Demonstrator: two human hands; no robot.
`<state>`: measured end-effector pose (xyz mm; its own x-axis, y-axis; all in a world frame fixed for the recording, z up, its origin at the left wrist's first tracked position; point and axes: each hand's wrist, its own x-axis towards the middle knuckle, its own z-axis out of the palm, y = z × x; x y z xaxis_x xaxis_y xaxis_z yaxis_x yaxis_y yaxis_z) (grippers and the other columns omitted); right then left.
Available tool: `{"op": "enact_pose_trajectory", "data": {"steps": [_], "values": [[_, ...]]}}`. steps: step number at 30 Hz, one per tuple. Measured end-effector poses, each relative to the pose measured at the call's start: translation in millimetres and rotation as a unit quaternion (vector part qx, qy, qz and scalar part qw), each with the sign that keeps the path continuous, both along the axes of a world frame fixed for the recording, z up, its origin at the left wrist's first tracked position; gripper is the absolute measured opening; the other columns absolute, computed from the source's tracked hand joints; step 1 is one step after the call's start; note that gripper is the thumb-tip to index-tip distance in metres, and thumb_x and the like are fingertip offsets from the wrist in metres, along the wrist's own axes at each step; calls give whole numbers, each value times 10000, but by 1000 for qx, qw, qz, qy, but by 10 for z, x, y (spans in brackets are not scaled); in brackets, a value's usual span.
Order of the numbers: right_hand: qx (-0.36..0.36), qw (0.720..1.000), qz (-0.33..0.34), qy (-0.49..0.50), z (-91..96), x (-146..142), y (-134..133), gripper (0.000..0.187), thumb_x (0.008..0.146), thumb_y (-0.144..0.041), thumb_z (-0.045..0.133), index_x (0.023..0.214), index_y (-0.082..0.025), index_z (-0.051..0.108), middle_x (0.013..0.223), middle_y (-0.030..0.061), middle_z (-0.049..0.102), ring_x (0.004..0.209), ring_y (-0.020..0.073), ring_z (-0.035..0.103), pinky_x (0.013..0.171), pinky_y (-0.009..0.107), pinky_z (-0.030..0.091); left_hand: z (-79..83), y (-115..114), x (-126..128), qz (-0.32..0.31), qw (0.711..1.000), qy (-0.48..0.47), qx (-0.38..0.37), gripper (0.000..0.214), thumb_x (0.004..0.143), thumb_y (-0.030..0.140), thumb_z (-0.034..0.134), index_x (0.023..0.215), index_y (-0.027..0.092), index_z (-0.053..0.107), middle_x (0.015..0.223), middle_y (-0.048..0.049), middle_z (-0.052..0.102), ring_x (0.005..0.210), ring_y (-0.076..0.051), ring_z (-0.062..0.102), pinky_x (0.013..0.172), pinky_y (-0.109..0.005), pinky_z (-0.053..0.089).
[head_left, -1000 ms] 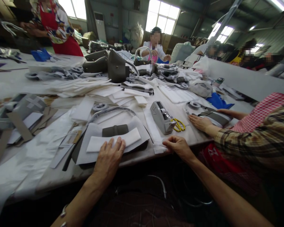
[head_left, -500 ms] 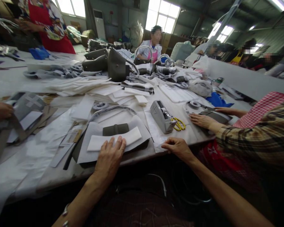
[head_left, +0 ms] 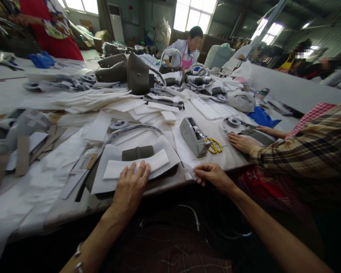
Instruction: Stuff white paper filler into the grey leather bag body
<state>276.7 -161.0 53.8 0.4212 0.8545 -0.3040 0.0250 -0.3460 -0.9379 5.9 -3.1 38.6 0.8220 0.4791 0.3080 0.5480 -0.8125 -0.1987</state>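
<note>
My left hand (head_left: 130, 187) lies flat, fingers stretched, on a white foam strip (head_left: 136, 167) and white paper sheet (head_left: 110, 178) that cover a dark olive bag piece (head_left: 138, 152) at the table's front edge. A clear-wrapped bag handle (head_left: 133, 131) arcs behind it. My right hand (head_left: 213, 175) sits at the table edge with fingers curled, pinching the corner of a white paper sheet (head_left: 184, 151). A grey tape dispenser (head_left: 193, 136) stands just beyond it, with yellow scissors (head_left: 214, 145) at its side.
A co-worker in a plaid sleeve (head_left: 301, 151) on the right presses both hands on a grey piece (head_left: 252, 134). Olive handbags (head_left: 136, 77), stacks of white foam (head_left: 96, 100) and wrapped parts crowd the table. Other people stand at the far side.
My right hand has drawn the paper corner slightly nearer the table edge. My left hand stays pressed on the foam strip. Another person's hand seen at far left half a second ago is gone.
</note>
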Motion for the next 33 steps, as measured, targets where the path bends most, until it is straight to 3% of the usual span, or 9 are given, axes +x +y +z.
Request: {"op": "enact_pose_trajectory", "data": {"steps": [8, 11, 15, 19, 22, 25, 28, 31, 33], "values": [[14, 998, -60, 16, -38, -36, 14, 486, 568, -562, 863, 617, -178, 569, 485, -47, 549, 369, 69, 450, 334, 180, 310, -3, -3, 0, -3, 1000, -12, -12, 448, 901, 46, 452, 1302, 168, 609, 1358, -116, 602, 1213, -335, 569, 980, -498, 487], [31, 995, -74, 61, -70, -37, 16, 562, 568, -618, 852, 591, -191, 486, 439, -74, 471, 332, 40, 362, 313, 167, 223, -2, -1, -1, -2, 1000, -10, -8, 447, 904, 43, 443, 1300, 162, 611, 1357, -116, 603, 1211, -336, 571, 978, -494, 490], [47, 986, -75, 138, -112, -27, 12, 601, 580, -670, 834, 615, -196, 466, 422, -90, 430, 313, 26, 295, 299, 165, 212, -2, -2, -2, -2, 1000, -7, -4, 446, 907, 47, 440, 1305, 159, 608, 1360, -118, 601, 1212, -337, 571, 977, -496, 493], [31, 983, -73, 165, -83, -16, -5, 550, 569, -603, 876, 679, -171, 554, 564, -36, 579, 377, 63, 474, 326, 174, 345, -6, -6, -2, -2, 1000, -7, -3, 457, 905, 47, 433, 1311, 169, 606, 1369, -121, 594, 1217, -330, 570, 981, -493, 493], [5, 985, -30, 171, -43, -1, -25, 468, 563, -472, 919, 783, -160, 648, 698, 9, 673, 560, 129, 641, 493, 221, 514, -6, -7, -2, -3, 1000, -5, 2, 456, 904, 50, 442, 1315, 162, 603, 1374, -119, 591, 1217, -329, 569, 983, -491, 494], [-3, 994, -13, 111, -35, 34, -31, 429, 584, -449, 898, 823, -164, 684, 707, 7, 677, 603, 140, 643, 545, 244, 518, -13, -3, -3, -3, 1000, -1, 6, 452, 906, 49, 444, 1311, 167, 607, 1375, -111, 592, 1214, -328, 571, 983, -482, 495], [18, 998, -37, -54, -30, 65, -31, 368, 623, -466, 855, 729, -177, 654, 685, 4, 655, 612, 144, 606, 553, 254, 485, -32, -1, -4, 1, 1000, -1, 4, 453, 908, 46, 440, 1312, 165, 605, 1371, -110, 595, 1214, -334, 569, 981, -484, 491], [87, 972, -91, -196, 25, 25, -44, 352, 674, -459, 822, 675, -207, 576, 978, 67, 719, 897, 229, 664, 810, 345, 526, -47, -13, 0, 6, 1000, -1, -6, 469, 907, 42, 436, 1338, 156, 582, 1381, -132, 580, 1228, -343, 559, 992, -509, 475], [145, 959, -114, -215, 96, -45, -53, 351, 736, -453, 790, 687, -225, 527, 1144, 89, 707, 1090, 275, 637, 973, 417, 480, -44, -26, 10, 9, 1000, 3, -13, 482, 913, 39, 423, 1360, 154, 560, 1388, -148, 569, 1236, -346, 555, 998, -525, 466]]}}
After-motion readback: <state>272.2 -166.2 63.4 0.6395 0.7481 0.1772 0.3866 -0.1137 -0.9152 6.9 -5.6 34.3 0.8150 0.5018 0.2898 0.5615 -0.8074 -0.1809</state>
